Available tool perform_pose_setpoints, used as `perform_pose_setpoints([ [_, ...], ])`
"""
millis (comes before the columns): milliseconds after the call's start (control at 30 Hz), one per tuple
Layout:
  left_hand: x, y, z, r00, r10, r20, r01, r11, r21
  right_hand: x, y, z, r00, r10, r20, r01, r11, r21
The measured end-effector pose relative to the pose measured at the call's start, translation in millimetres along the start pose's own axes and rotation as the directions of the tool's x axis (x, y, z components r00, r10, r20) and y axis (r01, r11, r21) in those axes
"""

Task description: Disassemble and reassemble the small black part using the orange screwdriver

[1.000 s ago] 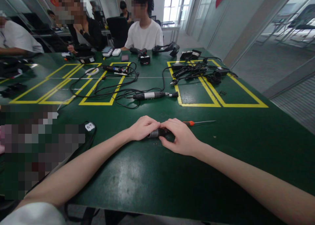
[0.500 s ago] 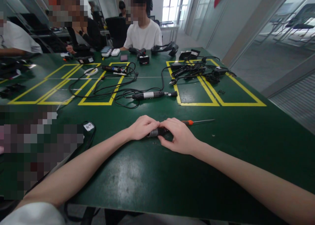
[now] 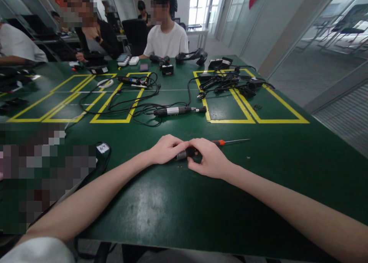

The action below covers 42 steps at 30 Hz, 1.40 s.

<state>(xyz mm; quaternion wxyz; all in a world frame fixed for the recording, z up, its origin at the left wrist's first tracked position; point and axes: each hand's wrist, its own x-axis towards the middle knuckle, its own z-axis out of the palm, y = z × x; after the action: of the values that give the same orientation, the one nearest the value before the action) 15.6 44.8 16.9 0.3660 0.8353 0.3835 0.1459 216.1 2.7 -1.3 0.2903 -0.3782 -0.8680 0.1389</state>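
Both my hands rest together on the green table (image 3: 178, 213), closed over a small black and silver cylindrical tool (image 3: 184, 154). My left hand (image 3: 166, 149) covers its left end and my right hand (image 3: 209, 158) grips its right end. Only the silver collar and a bit of black body show between my fingers. Just behind my right hand lies a screwdriver (image 3: 230, 142) with an orange handle, its shaft pointing right.
A similar black and silver corded tool (image 3: 176, 110) lies farther back among tangled cables (image 3: 126, 102). Yellow tape boxes (image 3: 250, 121) mark the table. More cables and adapters (image 3: 230, 81) sit at the back right. Several people sit along the far and left edges.
My hands have shifted very little. Slightly more of the silver collar shows between my fingers now, and the view has drifted a little.
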Motion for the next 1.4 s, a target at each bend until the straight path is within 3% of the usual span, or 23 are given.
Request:
perform_pose_setpoints([
  [267, -3, 3, -1.5, 0.997, 0.067, -0.026, -0.067, 0.998, -0.004, -1, 1, -1, 0.998, 0.030, -0.050, -0.029, 0.999, 0.029],
  [700, -1, 1, 2.0, 0.997, 0.035, -0.070, -0.051, 0.969, -0.243, 0, 1, -1, 1.000, -0.025, 0.011, 0.025, 1.000, -0.004],
  [1000, -2, -2, 2.5, 0.990, 0.023, -0.141, -0.053, 0.976, -0.211, 1, -1, -5, 1.000, -0.023, 0.020, 0.022, 0.999, 0.036],
  [1400, 1, -7, 1.6, 0.983, -0.059, -0.171, -0.016, 0.913, -0.408, 0, 2, -5, 0.999, 0.023, -0.036, -0.014, 0.976, 0.215],
])
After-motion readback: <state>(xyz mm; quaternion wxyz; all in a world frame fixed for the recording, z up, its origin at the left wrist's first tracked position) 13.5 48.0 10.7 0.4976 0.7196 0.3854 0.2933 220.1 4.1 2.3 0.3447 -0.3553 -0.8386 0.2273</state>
